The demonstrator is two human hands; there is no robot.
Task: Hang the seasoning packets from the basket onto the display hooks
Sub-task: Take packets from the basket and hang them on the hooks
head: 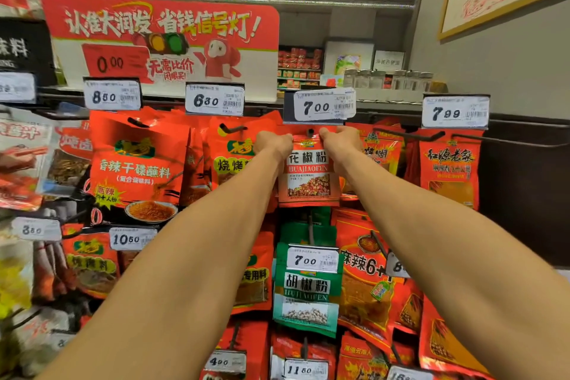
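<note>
Both hands, left and right, pinch the packet top corners at frame centre; hook tip sits between them, packet hanging long-axis vertical.

a small red seasoning packet hangs flat and upright, its front facing out. it has white letters on a dark band and a picture of red and brown spice bits near the bottom. its top edge is up at a dark display hook, just under a price tag that says 7.00. the left hand pinches its top left corner, and the right hand pinches its top right corner.
</note>
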